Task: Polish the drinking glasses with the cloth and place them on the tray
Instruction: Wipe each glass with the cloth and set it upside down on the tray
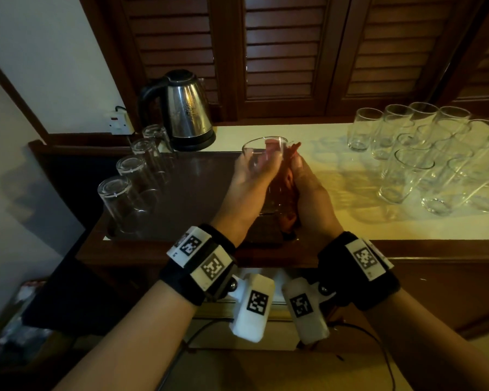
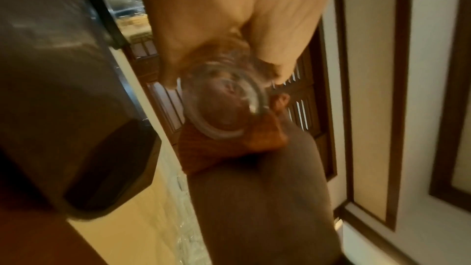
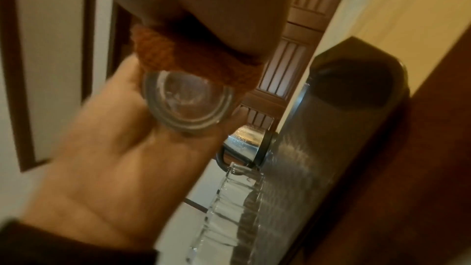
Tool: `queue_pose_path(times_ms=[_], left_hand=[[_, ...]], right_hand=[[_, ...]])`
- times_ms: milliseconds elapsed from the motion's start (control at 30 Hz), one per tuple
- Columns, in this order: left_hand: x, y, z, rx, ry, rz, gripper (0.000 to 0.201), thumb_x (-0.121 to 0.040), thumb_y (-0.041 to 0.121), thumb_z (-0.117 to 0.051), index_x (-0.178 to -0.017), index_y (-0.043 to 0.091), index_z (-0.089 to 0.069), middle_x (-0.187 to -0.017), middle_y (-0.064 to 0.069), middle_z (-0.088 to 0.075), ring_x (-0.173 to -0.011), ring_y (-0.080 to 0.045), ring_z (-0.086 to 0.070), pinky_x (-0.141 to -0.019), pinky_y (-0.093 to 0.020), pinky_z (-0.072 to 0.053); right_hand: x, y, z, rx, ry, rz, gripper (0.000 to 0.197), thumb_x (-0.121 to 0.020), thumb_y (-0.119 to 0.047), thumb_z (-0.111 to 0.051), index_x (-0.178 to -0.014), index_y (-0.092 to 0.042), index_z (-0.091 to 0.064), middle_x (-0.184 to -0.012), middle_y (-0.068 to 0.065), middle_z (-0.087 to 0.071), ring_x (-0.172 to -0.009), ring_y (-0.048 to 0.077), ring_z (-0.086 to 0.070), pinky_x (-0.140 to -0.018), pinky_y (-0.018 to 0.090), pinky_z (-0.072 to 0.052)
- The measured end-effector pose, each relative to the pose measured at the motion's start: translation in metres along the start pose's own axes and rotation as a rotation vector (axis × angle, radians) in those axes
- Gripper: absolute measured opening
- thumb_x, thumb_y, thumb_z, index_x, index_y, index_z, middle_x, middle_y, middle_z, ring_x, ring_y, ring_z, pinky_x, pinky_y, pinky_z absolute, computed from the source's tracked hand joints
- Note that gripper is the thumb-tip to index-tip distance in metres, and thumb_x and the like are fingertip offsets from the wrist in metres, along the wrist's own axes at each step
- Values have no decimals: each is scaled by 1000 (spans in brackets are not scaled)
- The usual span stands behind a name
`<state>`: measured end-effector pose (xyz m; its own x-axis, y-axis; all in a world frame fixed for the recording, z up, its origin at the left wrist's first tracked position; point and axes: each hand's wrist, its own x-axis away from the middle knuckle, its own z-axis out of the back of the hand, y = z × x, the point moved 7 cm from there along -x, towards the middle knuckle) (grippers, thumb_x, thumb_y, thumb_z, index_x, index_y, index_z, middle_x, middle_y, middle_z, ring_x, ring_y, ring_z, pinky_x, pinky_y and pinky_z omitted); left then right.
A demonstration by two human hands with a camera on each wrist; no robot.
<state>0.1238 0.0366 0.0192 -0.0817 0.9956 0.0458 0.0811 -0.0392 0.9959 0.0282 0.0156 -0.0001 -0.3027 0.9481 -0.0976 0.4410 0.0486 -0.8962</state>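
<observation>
Over the tray's right end my left hand [image 1: 251, 170] grips a clear drinking glass [image 1: 266, 153], tilted with its mouth away from me. My right hand [image 1: 305, 182] holds an orange-red cloth [image 1: 287, 182] pressed against the glass's right side, and a fold reaches inside the mouth. The left wrist view shows the glass base [image 2: 224, 108] between my left hand [image 2: 229, 17] and the cloth [image 2: 216, 152]. From the right wrist I see the glass base [image 3: 188, 102], the cloth [image 3: 178, 51] and my left hand [image 3: 114, 158]. The dark brown tray [image 1: 203, 187] carries several upturned glasses [image 1: 130, 170] along its left side.
A steel kettle [image 1: 187, 108] stands behind the tray, next to a wall socket [image 1: 119, 121]. Several upright glasses [image 1: 421, 159] crowd the pale counter [image 1: 336, 221] at the right. Louvred wooden doors [image 1: 294, 52] close off the back. The counter's wooden front edge [image 1: 407, 249] runs below my wrists.
</observation>
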Motion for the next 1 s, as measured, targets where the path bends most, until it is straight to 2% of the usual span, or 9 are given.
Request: queue_pose_path(times_ms=[100,200,300,367,500,600,767,867,1000], left_hand=[[0,-2,3,126,-78,47,69,-82,49,-58,-141,15,-47,-123,-12,-67,-110,-26,-68,-93,-44,-57],[-4,-1,9,152,-37,93,85,-81,36,-65,-155,15,-27,-134,-13,-61,-118,-30,-63,-100,-50,-51],[-4,-1,4,70,16,67,74,-96,25,-62,-156,20,-21,-133,-4,-59,-118,-21,-61,-105,-48,-48],[-2,-5,-1,21,29,42,63,-96,30,-62,-150,22,-32,-129,0,-63,-116,-15,-62,-104,-42,-49],[-1,-8,-1,58,-36,65,41,-94,45,-57,-127,21,-57,-110,0,-72,-99,-10,-71,-91,-34,-56],[-1,-8,0,90,-100,116,65,-83,59,-61,-134,20,-55,-119,-7,-71,-113,-24,-67,-102,-50,-51],[-4,-11,0,69,23,76,62,-92,47,-63,-143,18,-42,-127,-8,-63,-116,-23,-63,-105,-52,-48],[-1,-11,-1,22,14,34,74,-80,64,-68,-137,20,-49,-122,-5,-65,-113,-21,-64,-103,-52,-48],[-4,-10,5,69,-40,84,106,-65,80,-68,-147,20,-40,-136,-11,-60,-123,-28,-59,-105,-54,-47]], right_hand=[[6,10,3,-159,-35,-154,67,-92,-54,-52,-145,-13,-51,-138,22,-59,-125,37,-60,-107,55,-46],[5,6,6,-100,35,-64,49,-104,-42,-40,-142,-13,-52,-132,17,-64,-113,28,-68,-86,39,-58],[3,-4,2,109,53,93,44,-110,-34,-31,-151,-21,-41,-142,10,-58,-126,22,-60,-95,35,-55],[2,-3,-2,143,3,102,47,-109,-36,-32,-154,-23,-37,-145,8,-55,-130,20,-57,-102,37,-52],[8,2,4,-60,0,-82,50,-106,-41,-35,-144,-12,-51,-122,14,-70,-108,24,-71,-91,40,-58],[8,3,8,-76,35,-91,52,-105,-44,-36,-141,-13,-54,-130,18,-66,-121,34,-64,-103,53,-50],[-2,-6,2,172,32,96,45,-110,-34,-30,-153,-23,-40,-141,8,-58,-128,22,-59,-98,37,-55],[-2,0,3,117,12,37,46,-109,-38,-30,-147,-18,-48,-131,9,-65,-114,18,-68,-88,32,-58],[3,17,6,-115,7,-183,62,-101,-57,-41,-143,-14,-54,-135,20,-62,-125,36,-60,-108,58,-44]])
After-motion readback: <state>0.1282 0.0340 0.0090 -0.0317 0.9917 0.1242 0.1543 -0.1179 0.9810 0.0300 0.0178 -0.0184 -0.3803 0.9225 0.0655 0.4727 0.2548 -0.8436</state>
